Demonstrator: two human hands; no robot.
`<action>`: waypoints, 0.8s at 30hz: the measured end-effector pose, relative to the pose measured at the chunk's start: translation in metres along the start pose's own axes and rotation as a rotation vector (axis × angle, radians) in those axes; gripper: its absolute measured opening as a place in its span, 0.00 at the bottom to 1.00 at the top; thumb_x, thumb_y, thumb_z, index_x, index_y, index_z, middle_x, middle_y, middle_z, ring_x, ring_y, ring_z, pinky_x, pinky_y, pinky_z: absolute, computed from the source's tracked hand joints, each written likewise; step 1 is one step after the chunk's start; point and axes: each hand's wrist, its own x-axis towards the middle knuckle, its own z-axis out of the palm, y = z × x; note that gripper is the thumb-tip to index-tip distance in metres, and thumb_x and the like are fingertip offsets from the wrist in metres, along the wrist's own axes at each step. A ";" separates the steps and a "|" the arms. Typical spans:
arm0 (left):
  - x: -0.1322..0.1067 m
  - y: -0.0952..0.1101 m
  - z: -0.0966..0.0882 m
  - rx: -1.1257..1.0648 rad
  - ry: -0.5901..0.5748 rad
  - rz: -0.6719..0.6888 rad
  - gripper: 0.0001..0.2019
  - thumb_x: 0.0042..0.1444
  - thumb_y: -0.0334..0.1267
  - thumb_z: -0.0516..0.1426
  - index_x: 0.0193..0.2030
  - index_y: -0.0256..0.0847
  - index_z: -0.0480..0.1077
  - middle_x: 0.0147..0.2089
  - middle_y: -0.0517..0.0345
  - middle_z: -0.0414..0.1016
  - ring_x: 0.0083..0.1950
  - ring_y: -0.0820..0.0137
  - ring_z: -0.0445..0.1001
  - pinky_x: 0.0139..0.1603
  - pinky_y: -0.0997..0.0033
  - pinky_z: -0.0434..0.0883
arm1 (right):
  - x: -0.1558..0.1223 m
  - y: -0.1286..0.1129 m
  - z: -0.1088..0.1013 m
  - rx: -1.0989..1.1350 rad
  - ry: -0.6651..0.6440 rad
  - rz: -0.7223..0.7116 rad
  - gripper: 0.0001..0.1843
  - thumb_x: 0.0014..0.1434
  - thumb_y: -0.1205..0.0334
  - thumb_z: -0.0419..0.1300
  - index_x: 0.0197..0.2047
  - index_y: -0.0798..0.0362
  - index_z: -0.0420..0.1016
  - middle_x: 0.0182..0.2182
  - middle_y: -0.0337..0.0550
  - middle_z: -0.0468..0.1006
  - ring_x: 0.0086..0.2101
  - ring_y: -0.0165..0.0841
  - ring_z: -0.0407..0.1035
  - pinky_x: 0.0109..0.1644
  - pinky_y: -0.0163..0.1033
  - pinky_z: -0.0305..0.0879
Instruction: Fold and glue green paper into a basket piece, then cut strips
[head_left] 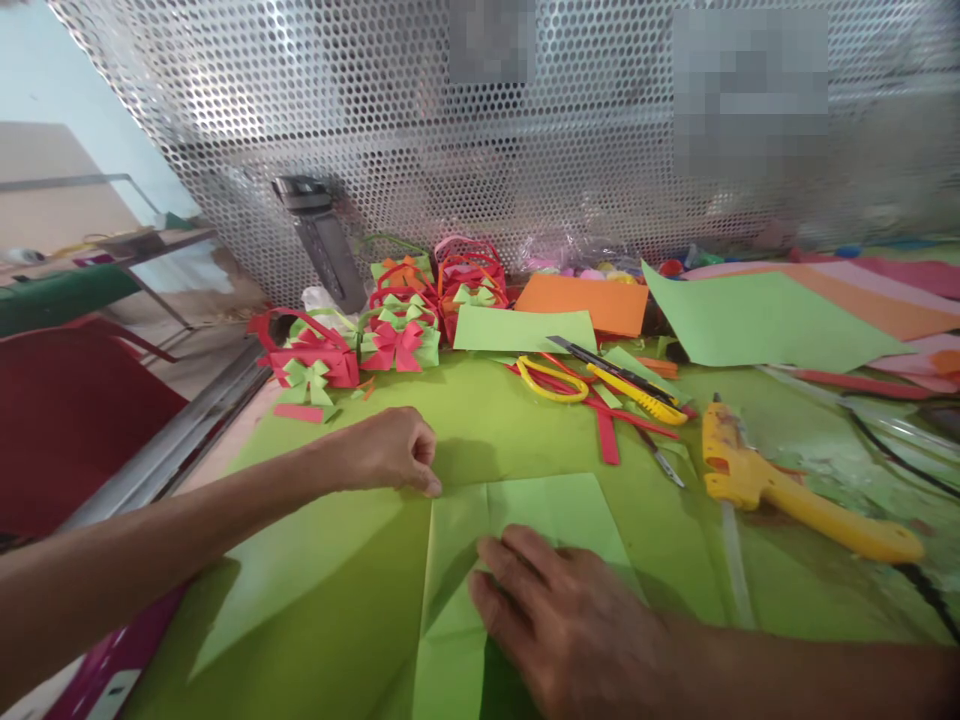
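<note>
fingers (517, 572) of the right hand (577, 630) are bent and slightly parted, resting on a light green paper sheet (555, 510) and gripping nothing; the sheet lies on the green-covered worktop (495, 425) at 6 o'clock in the view. the left hand (390, 450) is curled at the sheet's 10 o'clock corner, thumb at its edge; whether it pinches the paper, i cannot tell. if that corner is loose while the right hand pushes, the sheet would probably skid out of square. green on green, its edges could be misjudged too. at 3 o'clock from the sheet, a yellow glue gun (825, 510) lies near the right forearm (787, 660); a careless sweep could knock it, and if hot, it might burn skin. a yellow utility knife (645, 400) at 1 o'clock could nick a reaching hand.
</note>
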 end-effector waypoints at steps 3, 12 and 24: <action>-0.009 0.009 0.003 0.074 0.078 -0.004 0.10 0.43 0.40 0.60 0.21 0.38 0.64 0.17 0.66 0.61 0.20 0.76 0.59 0.20 0.77 0.53 | 0.000 -0.001 0.000 -0.019 -0.023 -0.005 0.11 0.56 0.66 0.52 0.39 0.62 0.72 0.34 0.57 0.76 0.32 0.38 0.67 0.22 0.36 0.62; -0.040 0.014 0.026 0.751 0.431 0.736 0.15 0.57 0.26 0.48 0.49 0.41 0.66 0.28 0.58 0.68 0.26 0.68 0.64 0.27 0.68 0.57 | 0.002 0.000 -0.002 0.013 -0.035 0.008 0.12 0.56 0.69 0.50 0.38 0.62 0.73 0.37 0.58 0.76 0.31 0.39 0.68 0.19 0.37 0.61; -0.034 0.008 0.034 0.762 0.355 0.620 0.24 0.52 0.20 0.48 0.53 0.47 0.64 0.30 0.61 0.70 0.29 0.67 0.69 0.27 0.68 0.58 | -0.001 0.000 0.000 0.001 -0.100 -0.022 0.12 0.53 0.69 0.54 0.41 0.62 0.71 0.40 0.58 0.74 0.35 0.42 0.67 0.19 0.38 0.57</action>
